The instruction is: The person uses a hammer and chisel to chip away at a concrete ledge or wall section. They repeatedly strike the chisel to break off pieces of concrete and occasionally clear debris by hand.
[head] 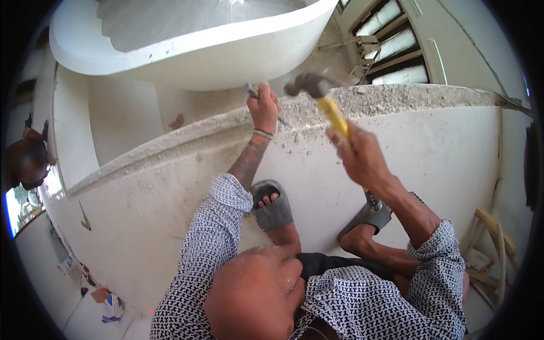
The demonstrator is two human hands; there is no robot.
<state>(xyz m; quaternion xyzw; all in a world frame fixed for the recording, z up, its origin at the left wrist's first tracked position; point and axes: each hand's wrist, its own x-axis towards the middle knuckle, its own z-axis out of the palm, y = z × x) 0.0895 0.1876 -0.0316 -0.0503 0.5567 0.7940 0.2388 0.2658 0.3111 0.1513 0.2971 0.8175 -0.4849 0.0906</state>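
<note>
My left hand (264,109) is closed around a metal chisel (251,90). The struck end sticks out above the fist, and the pointed end comes out below it against a rough, chipped concrete ledge (361,102). In my right hand (364,157) is a claw hammer (333,114) with a yellow handle. Its slightly blurred head is raised to the right of the chisel, apart from it. Loose crumbs of mortar (297,137) lie below the ledge, near the chisel's tip.
A white freestanding bathtub (221,55) stands beyond the ledge. My feet in grey slides (274,212) rest on the pale, dusty floor (140,238). Wood offcuts (495,231) lie at right. Another person (27,163) is at the far left. A wooden window frame (391,34) is at upper right.
</note>
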